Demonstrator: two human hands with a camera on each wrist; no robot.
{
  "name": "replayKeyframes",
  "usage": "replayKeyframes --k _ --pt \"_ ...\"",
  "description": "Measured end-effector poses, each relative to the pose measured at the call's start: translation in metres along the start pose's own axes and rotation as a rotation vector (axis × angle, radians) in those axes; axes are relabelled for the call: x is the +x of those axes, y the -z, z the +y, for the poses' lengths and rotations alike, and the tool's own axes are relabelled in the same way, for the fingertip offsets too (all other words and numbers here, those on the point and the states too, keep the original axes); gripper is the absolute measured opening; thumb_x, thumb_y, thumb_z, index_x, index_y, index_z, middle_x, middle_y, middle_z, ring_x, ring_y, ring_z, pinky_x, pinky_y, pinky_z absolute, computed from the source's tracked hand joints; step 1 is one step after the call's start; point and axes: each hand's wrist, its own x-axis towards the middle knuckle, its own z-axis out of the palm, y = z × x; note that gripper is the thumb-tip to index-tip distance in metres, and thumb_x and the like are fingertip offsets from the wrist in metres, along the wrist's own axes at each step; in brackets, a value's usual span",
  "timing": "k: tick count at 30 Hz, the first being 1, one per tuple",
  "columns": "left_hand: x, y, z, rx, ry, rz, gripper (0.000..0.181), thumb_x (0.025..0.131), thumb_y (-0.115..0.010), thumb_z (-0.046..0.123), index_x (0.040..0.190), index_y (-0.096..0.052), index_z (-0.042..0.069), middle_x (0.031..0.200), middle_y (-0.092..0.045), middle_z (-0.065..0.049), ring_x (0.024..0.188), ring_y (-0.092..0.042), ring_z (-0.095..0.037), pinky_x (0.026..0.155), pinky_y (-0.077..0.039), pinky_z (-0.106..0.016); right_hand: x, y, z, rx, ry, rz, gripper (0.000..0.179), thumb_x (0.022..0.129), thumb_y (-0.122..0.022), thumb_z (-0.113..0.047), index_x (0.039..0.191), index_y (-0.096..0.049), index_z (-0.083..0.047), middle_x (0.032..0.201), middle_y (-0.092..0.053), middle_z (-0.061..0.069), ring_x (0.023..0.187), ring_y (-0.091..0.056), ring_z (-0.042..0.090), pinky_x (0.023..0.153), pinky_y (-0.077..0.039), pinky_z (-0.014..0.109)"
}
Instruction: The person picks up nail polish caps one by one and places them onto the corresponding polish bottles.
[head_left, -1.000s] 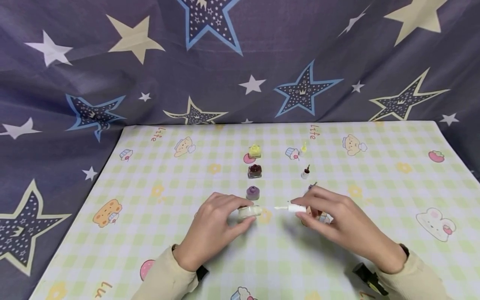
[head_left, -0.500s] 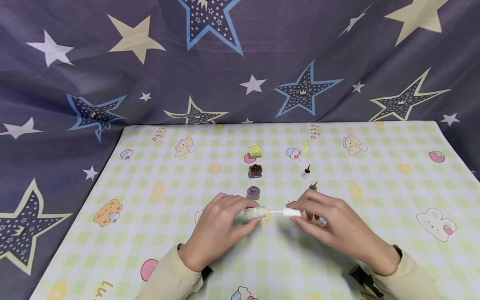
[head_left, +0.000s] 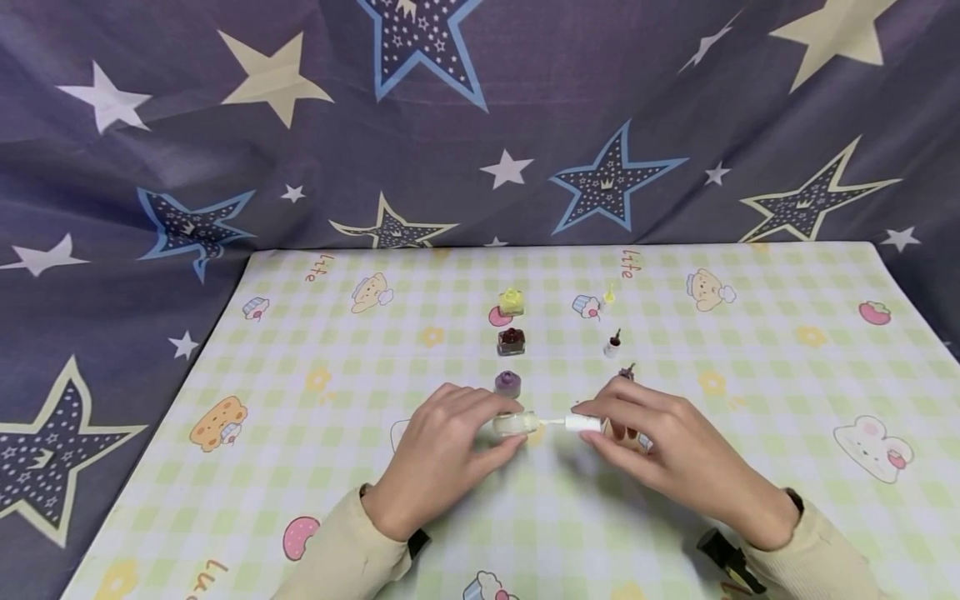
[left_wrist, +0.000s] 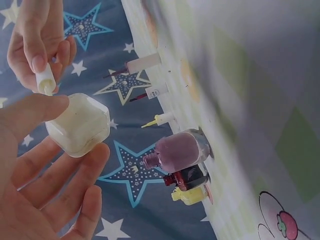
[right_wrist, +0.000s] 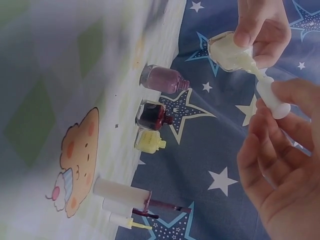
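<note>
My left hand [head_left: 442, 454] pinches a glass nail polish bottle [head_left: 513, 424] of creamy white polish between thumb and fingers. It is tipped on its side above the table, neck toward the right. Between thumb and fingertips, my right hand [head_left: 667, 433] holds the bottle's white brush cap [head_left: 582, 423], its brush pointing left. In the right wrist view, the brush tip meets the mouth of the white polish bottle [right_wrist: 227, 52], and pale polish coats the bristles. From the left wrist, the bottle's base [left_wrist: 82, 127] faces the camera and the cap [left_wrist: 45, 80] shows behind it.
Uncapped purple [head_left: 507, 383], dark red [head_left: 512, 342] and yellow [head_left: 512, 302] polish bottles stand in a column beyond the left hand. Their brush caps stand bristles up to the right: yellow [head_left: 608, 297], dark red [head_left: 613, 343], and purple [head_left: 626, 374], partly behind the right hand.
The bottle and brush cap have come together: the left hand moved slightly right, the right hand slightly left. The gap between brush tip and bottle mouth has closed.
</note>
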Motion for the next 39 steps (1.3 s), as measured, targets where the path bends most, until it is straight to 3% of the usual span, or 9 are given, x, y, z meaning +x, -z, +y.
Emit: replayKeyframes --k 30,39 --pt "0.0014 -0.0024 0.0033 0.035 -0.053 0.005 0.022 0.084 -0.081 0.030 0.101 -0.076 0.017 0.096 -0.076 0.006 0.085 -0.069 -0.007 0.081 -0.052 -0.027 0.0052 -0.0049 -0.0008 -0.014 0.006 -0.022 0.015 0.090 -0.074 -0.016 0.105 -0.074 -0.019 0.091 -0.057 -0.017 0.066 -0.048 -0.004 0.058 -0.045 0.012" --pt "0.0011 -0.0039 0.0039 0.032 -0.064 0.001 0.021 0.086 -0.079 0.031 0.101 -0.077 0.016 0.095 -0.076 0.005 0.084 -0.069 -0.008 0.079 -0.051 -0.027 0.0079 -0.0085 -0.0005 0.001 0.045 -0.024 0.020 0.091 -0.073 -0.014 0.110 -0.073 -0.021 0.098 -0.062 -0.014 0.063 -0.042 -0.007 0.059 -0.039 0.006"
